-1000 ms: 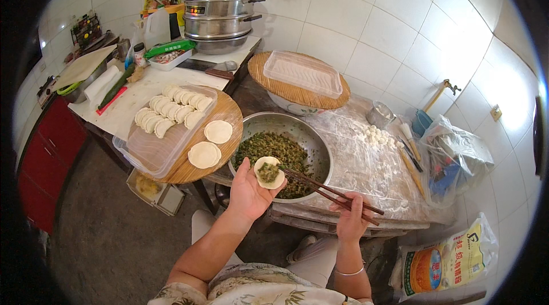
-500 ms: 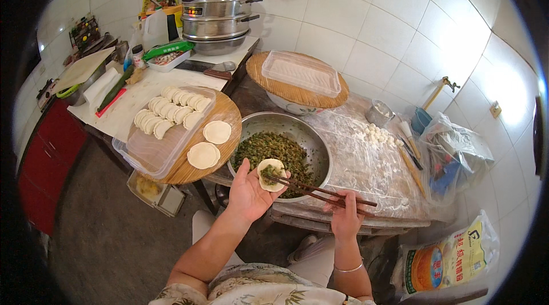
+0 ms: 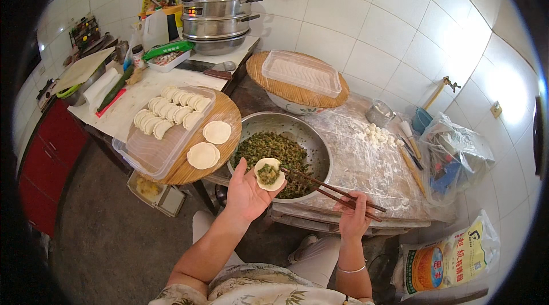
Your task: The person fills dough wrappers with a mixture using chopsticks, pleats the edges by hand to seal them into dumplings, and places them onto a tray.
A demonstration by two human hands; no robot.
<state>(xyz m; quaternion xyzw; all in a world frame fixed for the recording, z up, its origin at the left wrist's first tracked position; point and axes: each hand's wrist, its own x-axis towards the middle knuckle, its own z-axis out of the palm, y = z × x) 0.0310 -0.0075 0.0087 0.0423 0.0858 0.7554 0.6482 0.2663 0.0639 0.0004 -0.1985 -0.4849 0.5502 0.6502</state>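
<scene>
My left hand [image 3: 245, 195], palm up, holds a round dumpling wrapper [image 3: 269, 187] on its fingers. A mound of green chopped filling [image 3: 267, 174] sits in the middle of the wrapper. In my right hand [image 3: 354, 217] are dark wooden chopsticks [image 3: 331, 189]; their tips point left, beside the wrapper's right edge. Just beyond both hands stands a wide steel bowl [image 3: 318, 148] with more green filling [image 3: 267, 148] in it. Two flat piles of wrappers [image 3: 203, 156] lie on a round woven board [image 3: 229, 112] to the left. A clear plastic tray [image 3: 150, 153] there holds several folded dumplings [image 3: 171, 112].
A floured wooden table [image 3: 366, 162] carries small dough pieces [image 3: 378, 135], a rolling pin [image 3: 413, 173] and a plastic bag [image 3: 452, 159]. Behind the bowl, a plastic tray [image 3: 300, 73] rests on a woven lid. A cleaver [image 3: 194, 65] and steel steamer [image 3: 217, 19] stand on the left counter.
The chopsticks have drawn off the filling toward the right, with my right hand shifting slightly right. The filling now lies uncovered on the wrapper; my left hand has barely moved.
</scene>
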